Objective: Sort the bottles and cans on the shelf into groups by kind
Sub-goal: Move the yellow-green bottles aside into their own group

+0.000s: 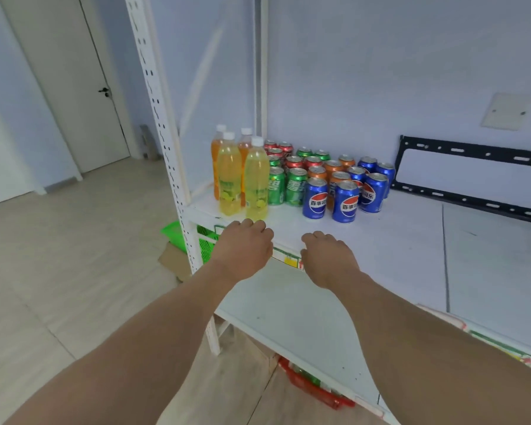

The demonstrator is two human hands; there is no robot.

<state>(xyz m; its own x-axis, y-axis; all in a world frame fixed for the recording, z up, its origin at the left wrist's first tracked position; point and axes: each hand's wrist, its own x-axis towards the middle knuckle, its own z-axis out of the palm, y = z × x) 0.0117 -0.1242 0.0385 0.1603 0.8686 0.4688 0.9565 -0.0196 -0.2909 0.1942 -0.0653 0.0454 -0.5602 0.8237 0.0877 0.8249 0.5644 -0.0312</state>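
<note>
On the white shelf (396, 240) stand two yellow drink bottles (255, 182) in front of two orange drink bottles (216, 157) at the left. To their right are green cans (295, 187), red cans (293, 162), orange cans (331, 167) and several blue cans (345, 202). My left hand (242, 250) hovers at the shelf's front edge just below the yellow bottles, fingers curled, holding nothing. My right hand (328, 259) is beside it below the blue cans, fingers loosely curled and empty.
A white perforated upright (163, 133) stands left of the bottles. A black metal bracket (472, 176) leans on the wall at the shelf's back right. A lower shelf (288, 317) is beneath, with a green basket (178, 234) and a red basket (313, 388) underneath.
</note>
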